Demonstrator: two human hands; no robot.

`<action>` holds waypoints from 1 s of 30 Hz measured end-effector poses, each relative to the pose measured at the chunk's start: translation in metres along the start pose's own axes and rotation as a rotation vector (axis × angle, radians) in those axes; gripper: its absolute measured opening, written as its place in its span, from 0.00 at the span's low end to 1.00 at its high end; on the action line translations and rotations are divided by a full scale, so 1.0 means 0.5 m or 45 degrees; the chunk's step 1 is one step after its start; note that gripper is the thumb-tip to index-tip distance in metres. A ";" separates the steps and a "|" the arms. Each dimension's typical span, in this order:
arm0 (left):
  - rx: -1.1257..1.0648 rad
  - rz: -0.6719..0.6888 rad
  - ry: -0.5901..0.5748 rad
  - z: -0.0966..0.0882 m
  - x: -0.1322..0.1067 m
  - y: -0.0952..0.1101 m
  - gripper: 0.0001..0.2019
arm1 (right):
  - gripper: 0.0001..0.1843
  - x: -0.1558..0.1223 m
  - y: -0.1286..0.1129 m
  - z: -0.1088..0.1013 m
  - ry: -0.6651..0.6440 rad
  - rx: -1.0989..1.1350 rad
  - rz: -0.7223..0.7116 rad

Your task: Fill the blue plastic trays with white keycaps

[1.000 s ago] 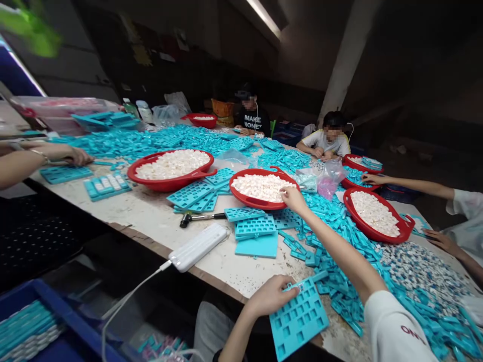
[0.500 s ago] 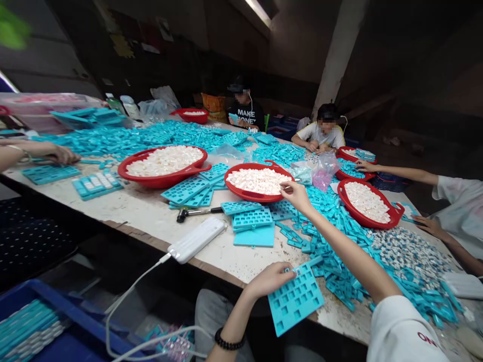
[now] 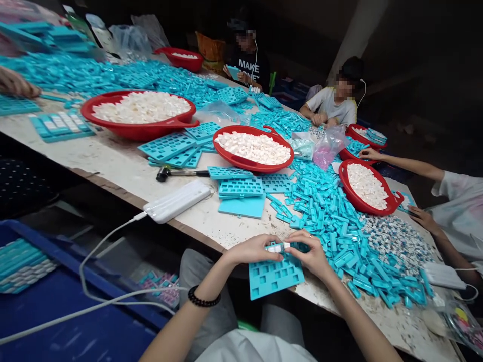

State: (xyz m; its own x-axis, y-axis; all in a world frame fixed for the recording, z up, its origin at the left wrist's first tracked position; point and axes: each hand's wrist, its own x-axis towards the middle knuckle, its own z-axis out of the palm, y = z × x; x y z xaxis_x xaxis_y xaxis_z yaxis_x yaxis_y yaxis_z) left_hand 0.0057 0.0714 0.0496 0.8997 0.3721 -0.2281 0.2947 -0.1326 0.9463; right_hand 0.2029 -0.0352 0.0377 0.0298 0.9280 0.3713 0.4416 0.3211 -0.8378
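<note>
Over the table's near edge, my left hand (image 3: 253, 249) grips a turquoise plastic panel (image 3: 276, 279) with rows of square holes. Along the panel's top edge, by the left fingertips, lies a narrow strip holding white pieces (image 3: 273, 248). My right hand (image 3: 312, 254) is closed, its fingertips pinching a small white piece (image 3: 287, 245) at the end of that strip. Beyond both hands stands a red basin (image 3: 253, 165) heaped with similar white pieces. Loose turquoise parts (image 3: 332, 216) lie in a pile to the right of my right hand.
A white power bank (image 3: 177, 201) with a cable lies near the table edge, beside a hammer (image 3: 181, 173). Several hole-filled panels (image 3: 240, 187) are stacked ahead. A blue crate (image 3: 75, 322) stands low on the left. Co-workers sit around the table (image 3: 121, 181).
My right hand has come back from the red basin to the panel with a small white piece. The panel has moved left and slightly up in view, and the camera has tilted downward.
</note>
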 end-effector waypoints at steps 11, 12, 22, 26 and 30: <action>-0.028 -0.020 -0.015 0.006 0.001 -0.006 0.24 | 0.13 -0.005 0.004 -0.004 -0.066 0.006 0.040; -0.012 -0.034 -0.008 0.007 0.002 -0.008 0.24 | 0.14 -0.005 0.005 -0.004 -0.075 0.000 0.043; 0.022 0.010 0.017 0.007 -0.003 0.017 0.21 | 0.12 -0.005 0.006 -0.008 -0.129 -0.091 -0.063; -0.030 0.026 -0.009 0.008 0.000 0.017 0.23 | 0.11 -0.004 0.002 -0.012 -0.166 -0.136 -0.105; -0.067 0.015 0.024 0.012 -0.010 0.017 0.24 | 0.10 -0.006 -0.006 -0.012 -0.179 -0.159 -0.098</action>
State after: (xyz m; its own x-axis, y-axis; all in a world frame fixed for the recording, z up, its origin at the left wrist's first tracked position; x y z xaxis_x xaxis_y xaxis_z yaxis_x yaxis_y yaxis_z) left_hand 0.0056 0.0630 0.0573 0.8968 0.3879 -0.2129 0.2663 -0.0890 0.9598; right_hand 0.2070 -0.0403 0.0415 -0.1296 0.9218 0.3654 0.5459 0.3740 -0.7497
